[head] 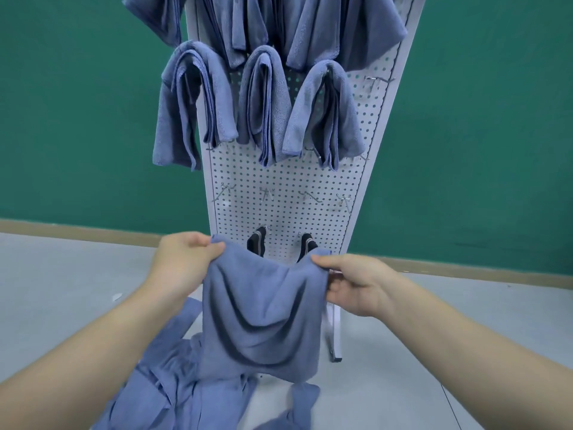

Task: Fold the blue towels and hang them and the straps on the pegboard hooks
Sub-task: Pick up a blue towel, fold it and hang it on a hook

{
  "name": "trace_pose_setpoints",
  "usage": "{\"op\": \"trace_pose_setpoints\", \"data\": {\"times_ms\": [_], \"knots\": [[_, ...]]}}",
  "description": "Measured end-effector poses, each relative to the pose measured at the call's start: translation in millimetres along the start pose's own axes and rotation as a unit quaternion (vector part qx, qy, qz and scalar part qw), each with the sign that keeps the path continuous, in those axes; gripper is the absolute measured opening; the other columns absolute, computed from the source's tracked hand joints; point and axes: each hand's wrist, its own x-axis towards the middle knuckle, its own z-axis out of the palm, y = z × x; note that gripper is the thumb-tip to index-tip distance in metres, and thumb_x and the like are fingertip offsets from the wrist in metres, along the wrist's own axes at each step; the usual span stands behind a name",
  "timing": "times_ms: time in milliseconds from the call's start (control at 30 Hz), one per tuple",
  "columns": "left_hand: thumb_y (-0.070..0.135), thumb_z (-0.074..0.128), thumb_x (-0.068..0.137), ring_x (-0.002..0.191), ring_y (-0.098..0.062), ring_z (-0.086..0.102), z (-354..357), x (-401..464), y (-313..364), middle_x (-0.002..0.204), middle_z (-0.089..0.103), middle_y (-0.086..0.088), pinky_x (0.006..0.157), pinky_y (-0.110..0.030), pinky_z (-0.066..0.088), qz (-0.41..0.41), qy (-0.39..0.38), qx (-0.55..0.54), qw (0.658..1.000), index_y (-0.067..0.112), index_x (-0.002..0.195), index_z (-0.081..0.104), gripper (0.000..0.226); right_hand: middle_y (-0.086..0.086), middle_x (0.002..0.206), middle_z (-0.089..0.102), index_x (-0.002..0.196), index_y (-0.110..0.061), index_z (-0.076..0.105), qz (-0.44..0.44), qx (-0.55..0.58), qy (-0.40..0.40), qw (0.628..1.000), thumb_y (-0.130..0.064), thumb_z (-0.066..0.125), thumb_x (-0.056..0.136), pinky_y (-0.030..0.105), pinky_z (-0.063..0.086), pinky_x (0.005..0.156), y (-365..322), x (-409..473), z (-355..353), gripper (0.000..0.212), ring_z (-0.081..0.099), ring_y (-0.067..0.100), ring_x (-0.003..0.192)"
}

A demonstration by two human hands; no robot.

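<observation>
Blue terry-cloth towel [263, 308], soft and rectangular, held up by its two top corners in front of the lower part of the white perforated metal pegboard [285, 178]; cloth sagging in curved folds between the corners, not yet folded.

Head view, hands: left hand [183, 259] pinching the towel's left corner, thumb on top and fingers [217, 248] curled beneath; right hand [356, 283] pinching the right corner, thumb along the upper edge, fingers largely hidden behind the cloth.

Head view, done so far: three folded blue towels [263, 103] draped side by side over hooks in the middle of the board; further blue towels [310, 23] hanging above them, cut off by the upper frame edge. Two dark woven straps [256, 242] hanging on the lowest hooks, just behind the held towel's top edge.

Head view, remaining: heap of loose, unfolded blue towels [173, 386] on the grey floor [62, 290] at the foot of the board, number impossible to tell. Row of bare metal hooks [266, 193] across the board between hung towels and straps; one more bare hook at upper right.

Judged well past the halfway mark: straps apparently finished, held towel at the start of folding, floor heap awaiting folding and hanging.
</observation>
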Motion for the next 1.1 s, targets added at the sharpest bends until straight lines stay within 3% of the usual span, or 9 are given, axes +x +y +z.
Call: {"op": "trace_pose_setpoints", "data": {"times_ms": [67,233,400,600,733,867,933,1000,1100], "knots": [[0.017,0.076,0.09,0.073,-0.022,0.063,8.6,-4.4,3.8,0.083,0.076,-0.01,0.086,-0.046,0.057,0.052,0.045,0.037,0.997,0.012,0.084,0.075,0.009,0.015,0.089,0.069,0.099,0.0,0.065,-0.008,-0.01,-0.014,1.0,-0.004,0.065,0.099,0.038,0.058,0.083,4.6,-3.1,15.3,0.003,0.068,0.025,0.083],[0.019,0.075,0.091,0.064,-0.003,0.065,32.8,-36.1,15.6,0.072,0.077,0.007,0.067,-0.026,0.052,0.146,0.028,0.029,0.988,0.021,0.08,0.077,0.011,0.008,0.09,0.077,0.099,-0.009,0.072,-0.095,-0.077,-0.047,0.991,-0.011,0.068,0.099,0.028,0.061,0.075,13.6,-8.9,52.5,0.005,0.072,0.018,0.078],[0.016,0.071,0.093,0.074,0.002,0.068,44.4,-52.0,25.5,0.078,0.077,0.016,0.071,-0.021,0.049,0.211,0.049,-0.014,0.976,0.022,0.087,0.082,0.014,0.02,0.11,0.077,0.105,-0.003,0.077,-0.152,-0.028,-0.056,0.986,-0.012,0.067,0.099,0.039,0.059,0.097,14.5,-18.2,73.9,0.015,0.075,0.03,0.104],[0.016,0.076,0.091,0.092,0.0,0.071,37.6,-66.6,35.3,0.091,0.078,0.018,0.086,-0.02,0.053,0.259,0.081,-0.073,0.96,0.03,0.091,0.081,0.015,0.023,0.106,0.076,0.094,-0.003,0.079,-0.236,-0.01,-0.048,0.97,-0.017,0.066,0.101,0.048,0.055,0.103,12.7,-19.7,86.6,0.021,0.075,0.03,0.098],[0.013,0.074,0.093,0.096,-0.002,0.072,34.7,-65.0,33.5,0.096,0.079,0.014,0.091,-0.026,0.055,0.252,0.082,-0.076,0.961,0.022,0.098,0.083,0.014,0.022,0.104,0.076,0.087,-0.006,0.08,-0.239,-0.034,-0.061,0.968,-0.017,0.066,0.101,0.051,0.055,0.102,12.3,-21.8,88.5,0.022,0.073,0.025,0.089],[0.012,0.068,0.097,0.103,0.002,0.07,34.6,-67.9,28.5,0.105,0.078,0.016,0.095,-0.021,0.053,0.255,0.07,-0.065,0.962,0.022,0.106,0.082,0.019,0.014,0.095,0.077,0.091,-0.006,0.08,-0.225,-0.05,-0.067,0.971,-0.023,0.068,0.095,0.055,0.052,0.106,19.1,-20.6,93.2,0.022,0.074,0.035,0.098],[0.011,0.063,0.1,0.104,0.005,0.068,35.2,-68.7,26.0,0.107,0.076,0.021,0.092,-0.016,0.051,0.263,0.057,-0.043,0.962,0.032,0.106,0.079,0.027,0.012,0.086,0.071,0.085,-0.001,0.075,-0.221,-0.066,-0.063,0.971,-0.027,0.067,0.088,0.049,0.057,0.099,22.9,-20.3,96.3,0.028,0.074,0.04,0.095],[0.007,0.055,0.102,0.101,0.009,0.067,36.7,-70.0,24.7,0.106,0.075,0.025,0.084,-0.009,0.048,0.258,0.026,-0.017,0.966,0.044,0.103,0.073,0.042,0.013,0.08,0.067,0.07,-0.006,0.067,-0.217,-0.078,-0.062,0.971,-0.023,0.067,0.09,0.039,0.052,0.082,27.1,-21.2,97.1,0.027,0.068,0.028,0.078],[-0.005,0.044,0.103,0.104,0.016,0.063,39.4,-70.5,26.2,0.11,0.072,0.027,0.083,0.0,0.042,0.227,-0.049,-0.038,0.972,0.043,0.103,0.07,0.054,0.019,0.087,0.071,0.083,-0.004,0.069,-0.204,-0.066,-0.045,0.976,-0.018,0.067,0.097,0.036,0.055,0.081,27.3,-19.9,91.3,0.02,0.07,0.027,0.079]]}}
